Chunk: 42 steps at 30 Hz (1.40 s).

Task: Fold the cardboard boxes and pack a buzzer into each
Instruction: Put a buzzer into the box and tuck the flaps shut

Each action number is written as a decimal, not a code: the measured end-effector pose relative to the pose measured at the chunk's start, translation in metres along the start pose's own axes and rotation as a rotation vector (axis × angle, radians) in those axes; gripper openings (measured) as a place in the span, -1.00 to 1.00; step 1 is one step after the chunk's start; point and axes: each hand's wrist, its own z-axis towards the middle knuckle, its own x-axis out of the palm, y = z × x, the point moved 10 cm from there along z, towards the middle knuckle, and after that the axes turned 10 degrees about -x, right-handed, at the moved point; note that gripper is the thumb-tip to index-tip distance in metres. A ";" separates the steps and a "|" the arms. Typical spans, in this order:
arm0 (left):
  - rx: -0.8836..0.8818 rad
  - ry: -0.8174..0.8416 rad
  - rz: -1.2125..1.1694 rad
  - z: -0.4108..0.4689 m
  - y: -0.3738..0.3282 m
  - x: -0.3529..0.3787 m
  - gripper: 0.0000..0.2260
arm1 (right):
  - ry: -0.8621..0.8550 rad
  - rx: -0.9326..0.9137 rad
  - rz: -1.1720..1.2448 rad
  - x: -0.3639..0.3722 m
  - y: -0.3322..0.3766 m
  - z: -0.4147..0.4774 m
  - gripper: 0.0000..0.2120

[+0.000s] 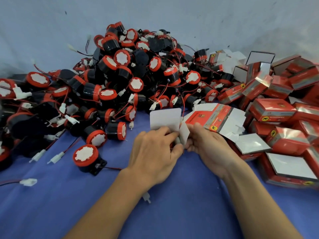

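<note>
Between my two hands sits a small cardboard box (164,120), its white lid flap standing up and a side flap bent inward. My left hand (153,152) grips the box from the left, fingers over its opening. My right hand (209,146) holds the right side and pinches the side flap. What lies inside the box is hidden by my fingers. A large heap of black and red buzzers (131,73) with red wires and white plugs rises behind. One buzzer (86,157) lies alone at front left.
A stack of flat unfolded box blanks (219,119) lies just right of my hands. Red closed and half-open boxes (276,109) pile up along the right side. A blue cloth (181,195) covers the work surface, with loose white plugs (28,181) at left.
</note>
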 end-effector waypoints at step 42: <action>-0.428 0.281 -1.111 0.014 0.060 0.035 -0.63 | 0.117 -0.069 -0.403 0.022 0.004 0.009 -0.66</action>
